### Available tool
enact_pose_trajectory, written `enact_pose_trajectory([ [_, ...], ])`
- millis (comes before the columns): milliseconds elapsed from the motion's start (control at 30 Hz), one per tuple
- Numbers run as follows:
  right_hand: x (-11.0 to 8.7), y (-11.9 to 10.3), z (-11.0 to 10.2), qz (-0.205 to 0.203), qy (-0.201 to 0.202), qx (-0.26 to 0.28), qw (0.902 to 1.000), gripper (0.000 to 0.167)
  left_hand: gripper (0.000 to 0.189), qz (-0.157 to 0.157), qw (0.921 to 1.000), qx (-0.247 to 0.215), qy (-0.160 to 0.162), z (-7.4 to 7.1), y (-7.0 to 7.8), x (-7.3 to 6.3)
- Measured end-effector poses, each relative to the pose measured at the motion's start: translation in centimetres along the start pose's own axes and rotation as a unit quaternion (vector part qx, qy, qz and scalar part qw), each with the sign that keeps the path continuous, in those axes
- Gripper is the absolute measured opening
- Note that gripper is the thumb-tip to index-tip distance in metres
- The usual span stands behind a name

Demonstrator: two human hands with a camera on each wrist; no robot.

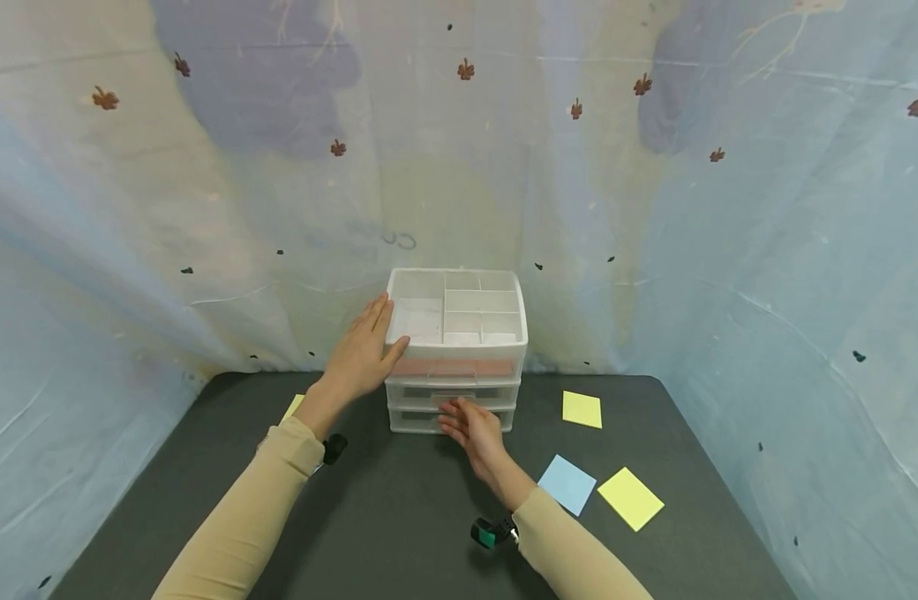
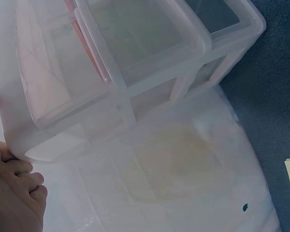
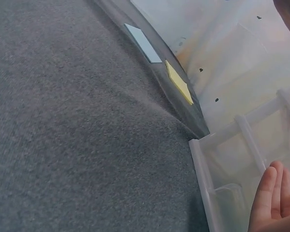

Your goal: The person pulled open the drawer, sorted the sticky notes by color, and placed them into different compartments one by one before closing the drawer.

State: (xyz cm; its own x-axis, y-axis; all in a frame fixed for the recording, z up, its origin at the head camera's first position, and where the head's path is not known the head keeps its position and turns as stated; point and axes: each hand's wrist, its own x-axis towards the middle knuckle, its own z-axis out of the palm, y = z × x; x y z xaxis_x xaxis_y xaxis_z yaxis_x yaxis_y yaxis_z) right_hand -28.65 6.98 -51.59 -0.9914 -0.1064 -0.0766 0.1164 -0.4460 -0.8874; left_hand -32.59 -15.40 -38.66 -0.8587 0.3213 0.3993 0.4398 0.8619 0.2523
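Note:
A white translucent drawer organizer (image 1: 453,354) stands at the back of the dark table, with a divided tray on top and three drawers below. Pink shows through the top drawer (image 2: 53,72). My left hand (image 1: 359,350) rests against the organizer's upper left side, its fingers along the top edge. In front of the middle and lower drawers is my right hand (image 1: 477,432), its fingertips close to the middle drawer's handle; whether they touch it cannot be told. The right wrist view shows those fingers (image 3: 275,191) fairly straight, with nothing held between them.
Right of the organizer lie a yellow sticky-note pad (image 1: 582,409), a blue one (image 1: 567,484) and another yellow one (image 1: 630,498). One more yellow pad (image 1: 293,406) is partly hidden behind the left forearm. A patterned cloth (image 1: 459,192) hangs behind the table (image 1: 398,517).

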Motion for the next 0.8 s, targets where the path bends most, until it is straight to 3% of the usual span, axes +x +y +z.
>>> enact_pose_trajectory([
  [800,0.18,-0.04,0.29,0.01,0.003,0.006,0.9999,0.045,0.08,-0.004,1.0,0.004,-0.003,0.26,-0.23,0.1],
])
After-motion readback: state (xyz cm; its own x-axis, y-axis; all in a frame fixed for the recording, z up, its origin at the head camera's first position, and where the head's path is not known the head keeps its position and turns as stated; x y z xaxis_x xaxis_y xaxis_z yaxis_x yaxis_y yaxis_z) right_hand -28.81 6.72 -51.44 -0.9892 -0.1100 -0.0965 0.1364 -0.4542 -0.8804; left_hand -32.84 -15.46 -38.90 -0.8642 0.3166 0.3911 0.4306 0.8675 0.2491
